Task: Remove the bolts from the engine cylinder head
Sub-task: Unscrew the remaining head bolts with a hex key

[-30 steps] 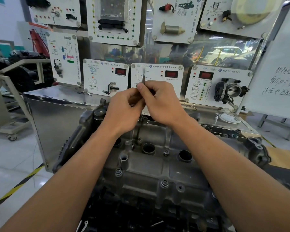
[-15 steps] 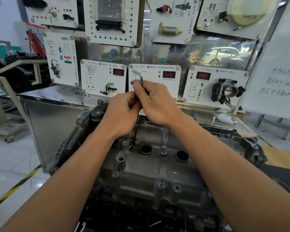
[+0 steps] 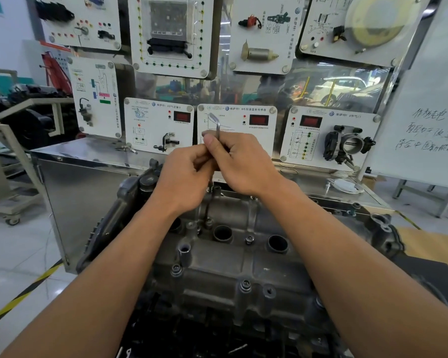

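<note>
The grey engine cylinder head point(image 3: 243, 264) lies in front of me, with several bolts in it, such as one bolt point(image 3: 249, 239) between two round wells and another bolt point(image 3: 245, 284) near the front edge. Both hands are raised above its far side. My right hand point(image 3: 241, 164) and my left hand point(image 3: 189, 177) pinch a thin L-shaped hex key point(image 3: 216, 125), which stands upright with its bent end sticking up above my fingers. Its shaft point(image 3: 208, 205) runs down to a bolt at the head's far side; the tip's seat is hard to make out.
Behind the engine stands a metal bench point(image 3: 83, 161) with white training panels, one carrying a throttle body point(image 3: 347, 146). A whiteboard point(image 3: 429, 125) leans at the right. A trolley point(image 3: 8, 177) and yellow-black floor tape point(image 3: 23, 295) lie to the left.
The hex key's bent end has turned: it showed as a short straight stub a second ago and now points up-left. Both hands stay pinched together in the same place.
</note>
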The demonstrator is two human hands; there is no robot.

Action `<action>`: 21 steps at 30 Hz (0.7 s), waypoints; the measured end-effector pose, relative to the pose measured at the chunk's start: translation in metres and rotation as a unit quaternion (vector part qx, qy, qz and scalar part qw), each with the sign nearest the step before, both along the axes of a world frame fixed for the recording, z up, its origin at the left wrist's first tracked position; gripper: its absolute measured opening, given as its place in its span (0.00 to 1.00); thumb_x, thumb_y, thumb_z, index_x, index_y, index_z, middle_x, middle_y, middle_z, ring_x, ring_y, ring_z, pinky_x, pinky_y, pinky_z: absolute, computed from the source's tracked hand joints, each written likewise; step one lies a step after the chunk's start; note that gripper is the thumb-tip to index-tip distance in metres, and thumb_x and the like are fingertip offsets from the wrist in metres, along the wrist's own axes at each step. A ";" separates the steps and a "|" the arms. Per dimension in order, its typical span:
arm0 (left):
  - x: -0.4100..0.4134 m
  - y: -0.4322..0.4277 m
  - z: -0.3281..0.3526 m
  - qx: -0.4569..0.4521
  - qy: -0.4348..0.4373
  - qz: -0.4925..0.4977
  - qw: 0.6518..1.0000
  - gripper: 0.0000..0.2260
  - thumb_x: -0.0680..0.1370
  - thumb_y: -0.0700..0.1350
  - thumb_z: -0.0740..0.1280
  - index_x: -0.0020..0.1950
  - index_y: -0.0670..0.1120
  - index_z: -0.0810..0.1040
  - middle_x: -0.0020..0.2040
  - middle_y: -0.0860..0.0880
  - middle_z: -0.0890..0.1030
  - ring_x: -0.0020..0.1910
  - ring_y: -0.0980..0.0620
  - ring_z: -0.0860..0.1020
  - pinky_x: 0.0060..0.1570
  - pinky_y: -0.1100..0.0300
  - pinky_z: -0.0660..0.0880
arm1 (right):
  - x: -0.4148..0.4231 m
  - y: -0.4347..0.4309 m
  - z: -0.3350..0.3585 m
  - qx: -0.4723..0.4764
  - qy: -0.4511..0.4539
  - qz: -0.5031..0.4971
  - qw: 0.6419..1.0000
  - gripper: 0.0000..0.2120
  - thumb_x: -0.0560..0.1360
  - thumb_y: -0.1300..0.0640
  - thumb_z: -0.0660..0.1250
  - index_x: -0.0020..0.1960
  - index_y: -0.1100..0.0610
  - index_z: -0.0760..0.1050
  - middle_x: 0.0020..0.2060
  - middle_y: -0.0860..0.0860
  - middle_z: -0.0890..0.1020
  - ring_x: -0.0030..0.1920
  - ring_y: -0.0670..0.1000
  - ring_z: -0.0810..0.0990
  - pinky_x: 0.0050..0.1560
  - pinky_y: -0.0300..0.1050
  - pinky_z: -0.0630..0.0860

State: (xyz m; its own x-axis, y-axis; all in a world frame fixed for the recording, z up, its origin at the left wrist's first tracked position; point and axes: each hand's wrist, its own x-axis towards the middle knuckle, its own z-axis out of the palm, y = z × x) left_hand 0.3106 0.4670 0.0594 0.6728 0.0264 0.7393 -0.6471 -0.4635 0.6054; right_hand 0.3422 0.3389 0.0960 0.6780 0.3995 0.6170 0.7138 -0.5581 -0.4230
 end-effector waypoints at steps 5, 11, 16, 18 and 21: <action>0.003 -0.004 0.004 -0.029 -0.006 0.079 0.996 0.07 0.75 0.35 0.70 0.45 0.46 0.82 0.36 0.52 0.84 0.35 0.59 0.82 0.38 0.65 0.79 | -0.003 0.001 0.001 0.025 -0.007 0.006 1.000 0.15 0.82 0.45 0.59 0.58 0.49 0.81 0.44 0.49 0.85 0.47 0.52 0.82 0.51 0.55 0.78; 0.004 -0.004 0.003 -0.030 -0.002 0.087 0.996 0.05 0.76 0.37 0.72 0.50 0.44 0.83 0.42 0.51 0.85 0.41 0.58 0.83 0.43 0.68 0.78 | -0.005 0.004 0.002 0.045 -0.051 -0.009 0.998 0.14 0.81 0.48 0.62 0.39 0.49 0.80 0.33 0.46 0.80 0.39 0.52 0.79 0.43 0.55 0.78; -0.002 0.002 -0.002 -0.013 0.011 -0.009 1.000 0.10 0.80 0.34 0.64 0.54 0.45 0.83 0.46 0.54 0.85 0.47 0.59 0.84 0.47 0.66 0.78 | -0.007 0.004 0.007 -0.023 -0.066 -0.024 0.997 0.18 0.83 0.47 0.57 0.34 0.46 0.68 0.33 0.45 0.77 0.40 0.52 0.78 0.43 0.55 0.77; -0.002 0.002 -0.003 -0.027 0.004 0.005 1.000 0.10 0.79 0.33 0.65 0.50 0.45 0.83 0.43 0.53 0.85 0.44 0.55 0.85 0.47 0.60 0.81 | -0.008 0.003 0.007 -0.049 -0.055 -0.013 0.997 0.15 0.84 0.46 0.54 0.45 0.46 0.76 0.40 0.48 0.82 0.46 0.54 0.80 0.48 0.55 0.78; 0.001 -0.001 0.000 -0.043 -0.010 0.066 0.997 0.07 0.76 0.34 0.70 0.43 0.45 0.81 0.37 0.53 0.83 0.36 0.57 0.83 0.41 0.62 0.80 | -0.007 0.002 0.007 -0.068 -0.030 -0.006 0.997 0.19 0.85 0.46 0.50 0.69 0.49 0.73 0.57 0.52 0.83 0.60 0.56 0.79 0.59 0.56 0.75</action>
